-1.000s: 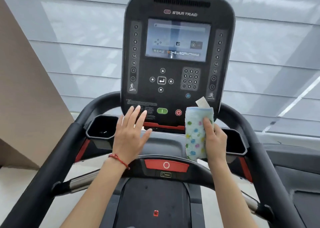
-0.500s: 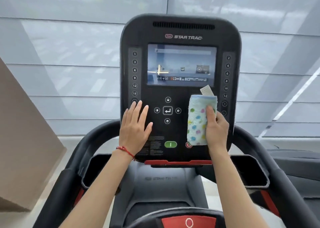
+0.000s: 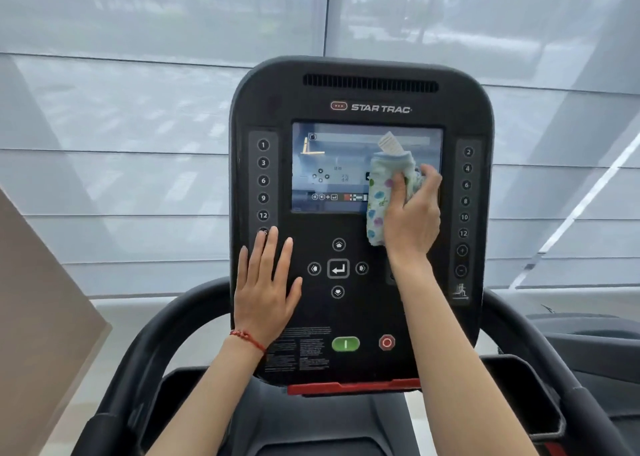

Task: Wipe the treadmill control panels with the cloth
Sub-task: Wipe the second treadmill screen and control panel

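The black treadmill control panel (image 3: 362,109) stands upright in front of me, with a lit screen (image 3: 329,165), number keys down both sides and arrow keys below. My right hand (image 3: 412,220) grips a folded pale cloth (image 3: 381,192) with coloured dots and presses it against the screen's right part; a white tag sticks up from the cloth. My left hand (image 3: 265,282), a red string on its wrist, lies flat with fingers spread on the panel's lower left, holding nothing. The keypad under my right arm is hidden.
A green start button (image 3: 345,344) and a red stop button (image 3: 387,342) sit low on the panel. Black curved handrails (image 3: 166,324) flank it, with a cup tray (image 3: 530,393) at the right. Shaded windows lie behind, a beige wall (image 3: 38,317) at the left.
My right hand has carried the cloth up from the panel's bottom edge, past the keypad, onto the screen. My left hand has slid up the panel's left side. My view has tilted upward.
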The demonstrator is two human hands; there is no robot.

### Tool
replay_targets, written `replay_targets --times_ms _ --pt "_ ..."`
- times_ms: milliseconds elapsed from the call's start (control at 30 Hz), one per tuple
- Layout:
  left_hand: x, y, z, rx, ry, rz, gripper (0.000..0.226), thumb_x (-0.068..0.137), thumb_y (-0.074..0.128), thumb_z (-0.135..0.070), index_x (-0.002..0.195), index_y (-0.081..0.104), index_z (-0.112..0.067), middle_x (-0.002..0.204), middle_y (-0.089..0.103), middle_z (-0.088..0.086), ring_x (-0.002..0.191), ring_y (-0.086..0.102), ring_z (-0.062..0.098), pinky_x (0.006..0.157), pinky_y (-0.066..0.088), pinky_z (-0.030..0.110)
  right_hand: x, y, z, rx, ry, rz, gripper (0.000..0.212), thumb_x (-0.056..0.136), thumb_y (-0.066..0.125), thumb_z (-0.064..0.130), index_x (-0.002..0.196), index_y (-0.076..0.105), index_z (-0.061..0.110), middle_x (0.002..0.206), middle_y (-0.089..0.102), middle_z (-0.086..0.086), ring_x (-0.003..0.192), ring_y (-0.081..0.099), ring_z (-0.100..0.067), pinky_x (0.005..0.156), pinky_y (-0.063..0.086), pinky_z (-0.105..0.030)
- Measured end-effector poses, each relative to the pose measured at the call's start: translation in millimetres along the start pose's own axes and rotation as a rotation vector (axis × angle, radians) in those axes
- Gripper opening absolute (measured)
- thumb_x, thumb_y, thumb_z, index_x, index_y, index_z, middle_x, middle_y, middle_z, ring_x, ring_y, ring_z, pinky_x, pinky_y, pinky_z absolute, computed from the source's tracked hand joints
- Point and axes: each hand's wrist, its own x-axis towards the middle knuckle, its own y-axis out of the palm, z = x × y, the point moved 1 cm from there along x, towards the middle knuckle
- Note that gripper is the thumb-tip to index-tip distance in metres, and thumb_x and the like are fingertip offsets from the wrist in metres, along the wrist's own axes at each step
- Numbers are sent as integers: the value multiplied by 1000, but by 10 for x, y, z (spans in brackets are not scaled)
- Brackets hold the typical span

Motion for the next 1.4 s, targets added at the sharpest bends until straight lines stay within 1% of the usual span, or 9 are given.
replay_targets --times_ms 167,367,533,633,800,900,1000,1167,1400 --pt "-1 32 -12 31 9 -33 54 91 44 -30 138 38 -5 145 33 21 137 26 34 111 22 51 8 158 31 -193 -33 -81 38 96 40 38 115 49 7 98 61 -11 81 63 -30 58 34 -28" --pt "0 34 -16 27 3 -54 52 93 43 -30 137 40 -4 144 35 22 136 27 35 109 23 53 -27 398 302 -160 -34 -118 38 96 40 38 113 50 6 93 61 -11 75 64 -30 55 34 -28" --pt "4 47 -27 13 5 -79 51 95 38 -31 138 37 -4 144 35 22 136 27 35 110 23 53 -191 751 706 -97 -222 -85 40 91 36 40 99 54 5 73 59 -10 56 62 -24 40 48 -29" --pt "0 58 -20 12 11 -99 52 94 40 -30 138 37 -4 143 35 23 136 27 36 110 22 52 -205 868 815 -142 -361 -87 34 90 38 39 99 50 9 72 59 -9 53 61 -22 38 46 -27" --pt "2 51 -22 10 13 -112 52 92 43 -30 137 40 -4 142 37 22 135 30 35 107 27 54 -26 802 687 -185 -447 -104 39 91 40 39 92 61 6 65 60 -8 47 61 -22 34 43 -25" --pt "-3 45 -16 8 13 -110 52 92 43 -30 137 40 -5 143 37 21 135 30 35 107 28 54 112 716 576 -197 -415 -155 40 91 39 39 86 60 5 62 60 -9 46 60 -25 35 38 -24" --pt "-4 45 -11 8 14 -111 52 91 44 -30 137 40 -6 142 38 21 135 30 34 107 27 54 331 515 371 -197 -320 -208 40 93 41 38 85 57 2 64 61 -12 49 59 -28 43 30 -23" --pt "-13 53 -12 -2 10 -113 52 91 44 -30 137 39 -6 143 37 21 135 30 34 107 27 54 741 59 -52 -250 -75 -293 39 98 36 37 99 51 2 86 64 -15 72 63 -31 56 34 -28" --pt "-14 61 -18 10 8 -109 53 90 44 -29 137 40 -5 143 36 21 135 29 34 107 26 54 573 193 85 -298 12 -321 39 98 35 38 102 52 3 91 65 -15 78 65 -32 57 35 -28"
